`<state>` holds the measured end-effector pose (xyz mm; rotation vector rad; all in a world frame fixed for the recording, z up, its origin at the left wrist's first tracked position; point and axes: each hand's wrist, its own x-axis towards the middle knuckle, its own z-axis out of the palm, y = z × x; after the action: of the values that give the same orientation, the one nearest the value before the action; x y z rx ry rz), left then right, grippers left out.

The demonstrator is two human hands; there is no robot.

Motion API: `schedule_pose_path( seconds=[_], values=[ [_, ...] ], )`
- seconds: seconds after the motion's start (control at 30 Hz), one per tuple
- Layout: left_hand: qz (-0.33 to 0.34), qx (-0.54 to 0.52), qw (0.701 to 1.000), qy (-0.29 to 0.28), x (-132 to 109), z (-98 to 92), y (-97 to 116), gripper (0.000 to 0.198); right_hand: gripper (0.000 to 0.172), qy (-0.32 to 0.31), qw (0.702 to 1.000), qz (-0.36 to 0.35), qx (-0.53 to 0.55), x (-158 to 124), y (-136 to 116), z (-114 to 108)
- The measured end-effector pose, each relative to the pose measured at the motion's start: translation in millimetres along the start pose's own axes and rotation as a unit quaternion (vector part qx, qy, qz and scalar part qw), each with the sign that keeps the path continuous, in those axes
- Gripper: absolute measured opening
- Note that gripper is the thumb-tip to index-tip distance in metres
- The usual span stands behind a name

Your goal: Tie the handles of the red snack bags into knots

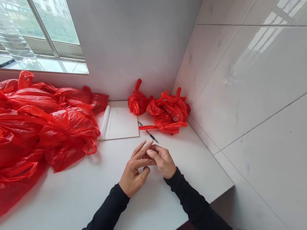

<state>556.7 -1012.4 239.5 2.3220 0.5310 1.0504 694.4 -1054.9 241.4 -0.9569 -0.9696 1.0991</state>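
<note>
Over the white table, my left hand (136, 171) has several fingers stretched out and its thumb bent apart from the palm. My right hand (163, 162) meets it at the fingers, thumb and forefinger pinched together by the left fingertips. Whatever lies in that pinch, if anything, is hidden. Just beyond the hands is a black pen (151, 136), partly covered by a red plastic bag (167, 112). An open notepad (122, 123) with small writing on its page lies behind and to the left of my hands.
Large knotted red plastic bags (30, 135) are heaped along the table's left side. A smaller tied red bag (137, 100) stands against the back wall. A clear water bottle (11, 34) shows by the window. The white table (79, 195) ends at a right-hand edge near the tiled wall.
</note>
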Motion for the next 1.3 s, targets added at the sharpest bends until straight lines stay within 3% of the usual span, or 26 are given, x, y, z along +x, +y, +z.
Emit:
schedule_pose_path(
  seconds=[0.3, 0.43, 0.57, 0.77, 1.3],
  values=[
    [-0.028, -0.016, 0.999, -0.013, -1.3, 2.9, -0.3, 0.054, 0.016, 0.034, 0.999, 0.021, 0.001, 5.2, 8.4, 0.6],
    [-0.031, 0.000, 0.999, 0.029, -3.4, 6.4, -5.8, 0.048, 0.027, 0.000, 1.000, 0.013, -0.015, -7.4, 6.6, -0.8],
    [-0.018, 0.093, 0.993, 0.069, -5.8, 10.2, -13.0, 0.046, 0.029, 0.013, 0.996, -0.007, -0.085, -18.5, 11.5, 1.0],
    [0.025, 0.190, 0.981, 0.043, -5.5, 11.3, -11.9, 0.039, 0.019, 0.023, 0.994, -0.025, -0.103, -20.7, 17.9, 2.0],
    [0.032, 0.187, 0.982, 0.009, -3.3, 11.5, -12.5, 0.045, 0.020, 0.011, 0.995, -0.044, -0.092, -18.9, 28.4, -7.2]
  ],
)
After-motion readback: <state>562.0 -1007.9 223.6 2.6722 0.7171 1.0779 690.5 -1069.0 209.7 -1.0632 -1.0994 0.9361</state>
